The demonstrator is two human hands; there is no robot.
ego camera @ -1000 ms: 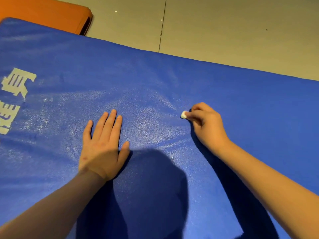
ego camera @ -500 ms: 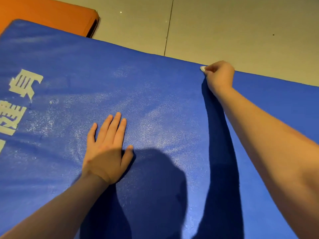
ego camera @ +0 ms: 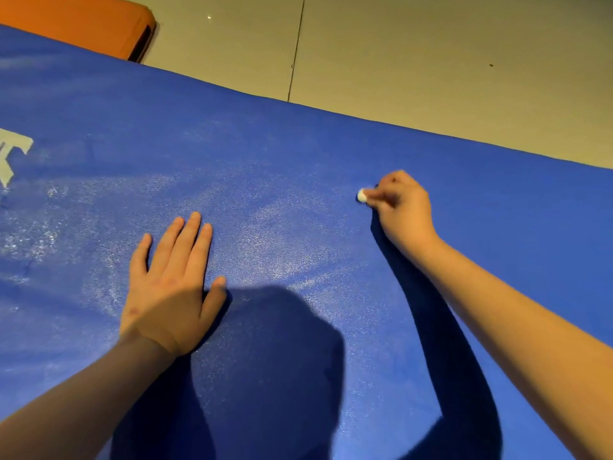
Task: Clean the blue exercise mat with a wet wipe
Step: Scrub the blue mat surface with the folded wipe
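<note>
Large blue foam exercise mat (ego camera: 331, 161) lies under both hands. Right hand (ego camera: 403, 210) pinches small white wadded wet wipe (ego camera: 361, 195) against it, at 2 o'clock from flat, released left hand (ego camera: 172, 287).

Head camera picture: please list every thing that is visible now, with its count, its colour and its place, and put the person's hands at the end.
blue exercise mat: one, blue, fills most of the view, lying on the floor.
printed marking: one part visible, pale grey-white, on the mat at the picture's left edge.
wet wipe: one, white, a small wad on the mat, right of centre.
orange pad: one, orange, top left corner, beyond the mat's far edge.
floor: beige, with a dark joint line, beyond the mat.
left hand: one, flat on the mat, fingers straight.
right hand: one, fingers curled, pinches the wipe.
</note>
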